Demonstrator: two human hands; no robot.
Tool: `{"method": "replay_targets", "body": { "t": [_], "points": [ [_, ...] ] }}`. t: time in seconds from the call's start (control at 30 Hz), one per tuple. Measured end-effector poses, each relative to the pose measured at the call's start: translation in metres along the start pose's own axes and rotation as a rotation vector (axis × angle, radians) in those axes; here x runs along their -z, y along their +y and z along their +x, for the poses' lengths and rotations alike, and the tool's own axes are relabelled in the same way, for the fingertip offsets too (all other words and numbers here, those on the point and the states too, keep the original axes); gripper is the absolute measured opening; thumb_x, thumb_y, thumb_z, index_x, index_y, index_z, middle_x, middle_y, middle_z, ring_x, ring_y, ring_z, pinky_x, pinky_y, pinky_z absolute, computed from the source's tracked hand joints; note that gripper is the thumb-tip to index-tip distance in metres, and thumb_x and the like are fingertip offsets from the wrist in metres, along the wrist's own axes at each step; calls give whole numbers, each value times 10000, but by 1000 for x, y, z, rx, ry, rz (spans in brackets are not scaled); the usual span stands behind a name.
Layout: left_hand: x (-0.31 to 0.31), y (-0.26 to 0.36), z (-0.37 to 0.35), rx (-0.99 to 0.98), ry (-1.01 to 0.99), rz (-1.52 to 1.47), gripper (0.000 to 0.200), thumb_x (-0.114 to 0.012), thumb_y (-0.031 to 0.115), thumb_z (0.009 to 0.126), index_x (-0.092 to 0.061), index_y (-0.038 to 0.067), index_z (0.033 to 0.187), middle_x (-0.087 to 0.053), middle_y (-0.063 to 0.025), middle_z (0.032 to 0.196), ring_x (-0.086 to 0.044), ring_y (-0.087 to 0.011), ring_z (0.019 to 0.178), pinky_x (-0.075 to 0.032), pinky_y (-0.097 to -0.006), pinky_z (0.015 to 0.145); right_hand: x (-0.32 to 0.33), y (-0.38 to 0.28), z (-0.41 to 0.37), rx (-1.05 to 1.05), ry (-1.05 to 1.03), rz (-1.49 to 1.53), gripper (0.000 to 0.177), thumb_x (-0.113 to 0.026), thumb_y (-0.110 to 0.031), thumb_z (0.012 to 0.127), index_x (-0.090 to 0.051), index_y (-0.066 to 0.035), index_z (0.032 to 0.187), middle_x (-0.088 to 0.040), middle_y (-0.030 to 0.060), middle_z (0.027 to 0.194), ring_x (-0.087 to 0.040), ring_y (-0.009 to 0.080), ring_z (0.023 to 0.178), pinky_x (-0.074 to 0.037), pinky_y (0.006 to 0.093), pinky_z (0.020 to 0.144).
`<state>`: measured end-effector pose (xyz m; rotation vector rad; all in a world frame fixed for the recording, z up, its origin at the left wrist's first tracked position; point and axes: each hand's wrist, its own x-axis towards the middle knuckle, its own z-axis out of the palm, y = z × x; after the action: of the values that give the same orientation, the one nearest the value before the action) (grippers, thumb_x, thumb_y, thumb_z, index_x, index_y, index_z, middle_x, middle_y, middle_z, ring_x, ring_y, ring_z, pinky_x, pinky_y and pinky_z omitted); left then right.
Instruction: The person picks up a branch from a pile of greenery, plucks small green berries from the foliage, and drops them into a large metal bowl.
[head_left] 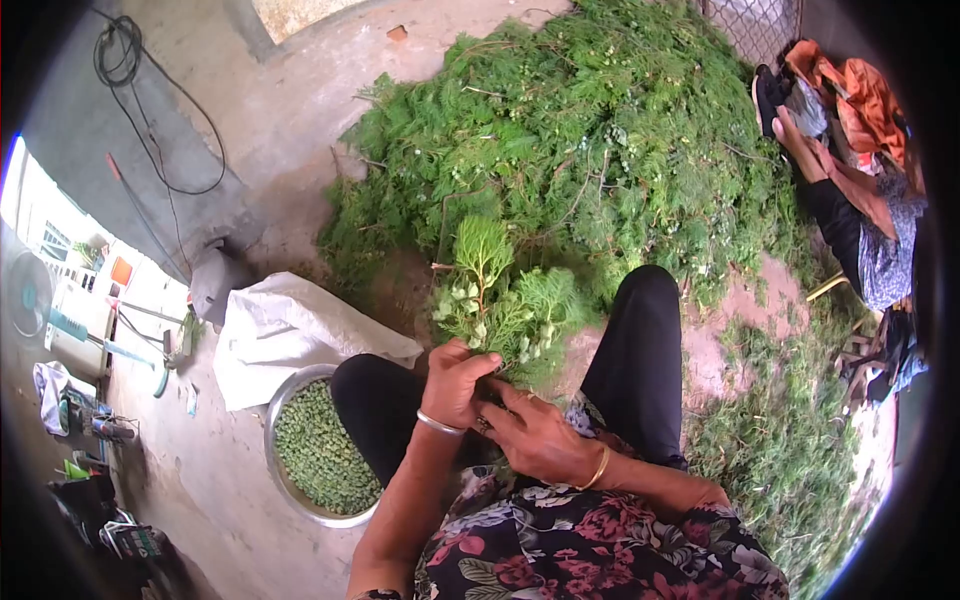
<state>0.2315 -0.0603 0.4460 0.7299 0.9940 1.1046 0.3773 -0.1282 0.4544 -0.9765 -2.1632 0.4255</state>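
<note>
A leafy arborvitae branch [500, 295], with flat green fronds and pale green cones, stands up in front of my lap. My left hand [458, 385], a silver bangle at its wrist, is closed round the lower part of the branch. Close against it, my right hand [545, 435], with a gold bangle, has its fingers bent at the branch's lower end; what lies beneath those fingers is hidden. Beside my left knee, a metal basin [278, 465] holds many small green cones [325, 445].
A large heap of cut green branches [560, 150] spreads ahead. A white sack [290, 330] lies beyond the basin. At the right sits another person [850, 215] near orange cloth [865, 100]. A black cable [165, 150] hangs at upper left. Loose greenery [770, 440] covers the floor at right.
</note>
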Motion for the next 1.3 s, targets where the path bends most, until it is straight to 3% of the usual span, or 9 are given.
{"method": "replay_targets", "body": {
  "t": [0.07,0.13,0.23,0.27,0.5,0.77,1.0,1.07,1.3],
  "points": [
    [11,0,-2,-12,-26,-47,189,-649,-8,750,-507,55,642,-465,55,627,-418,-51,577,-333,-245,505,2,4,-9,20,1,133,347,-608,-42,759,-560,18,1098,-525,301,1151,-628,392,884,-519,414,775],
    [17,3,-1,-259,-106,215,164,-636,-9,761,-526,34,647,-455,72,630,-394,-36,597,-324,-247,520,18,2,-9,-11,70,196,285,-587,-2,748,-599,-2,1033,-582,255,1097,-639,359,875,-512,414,802],
    [31,5,-10,-253,-107,355,38,-601,-20,789,-577,-16,761,-519,45,696,-438,-38,656,-364,-239,585,48,5,1,-10,186,-128,215,-643,-3,745,-614,-9,958,-661,153,912,-652,315,793,-528,365,692],
    [38,2,-10,-280,-166,509,93,-577,-32,806,-635,-38,879,-606,22,783,-505,-44,713,-416,-225,654,50,5,5,-11,176,-129,215,-643,-3,745,-614,-9,958,-661,153,912,-652,315,793,-528,365,692],
    [20,-8,-33,-394,-244,674,80,-593,-49,772,-605,-43,850,-566,3,690,-484,-43,687,-423,-240,606,26,0,38,-280,173,22,173,-693,-86,733,-610,-7,862,-589,150,698,-588,339,625,-466,394,560],
    [27,-27,-50,-306,-188,735,86,-624,11,788,-586,-48,838,-572,-79,674,-495,-71,660,-434,-266,600,15,2,28,-620,-69,319,190,-722,-89,696,-629,6,831,-622,160,738,-615,303,650,-476,357,597],
    [29,-38,-56,-145,-249,788,139,-628,47,790,-587,-55,875,-577,-86,692,-496,-80,668,-434,-285,599,7,28,7,-599,-171,405,229,-731,-98,694,-629,-5,876,-628,144,745,-624,226,662,-479,332,604],
    [28,-42,-57,-70,-232,741,142,-628,48,788,-584,-56,873,-574,-87,690,-495,-78,672,-432,-288,597,4,39,0,-389,-111,443,185,-724,-38,722,-637,-5,882,-613,62,723,-572,129,652,-453,275,577],
    [23,-49,-59,-111,-161,824,107,-623,35,785,-601,-50,845,-569,-33,664,-469,-58,654,-410,-267,576,-4,32,-3,-416,-174,229,168,-701,-50,741,-650,-12,896,-629,76,754,-603,153,691,-466,279,613]
  ]
}}
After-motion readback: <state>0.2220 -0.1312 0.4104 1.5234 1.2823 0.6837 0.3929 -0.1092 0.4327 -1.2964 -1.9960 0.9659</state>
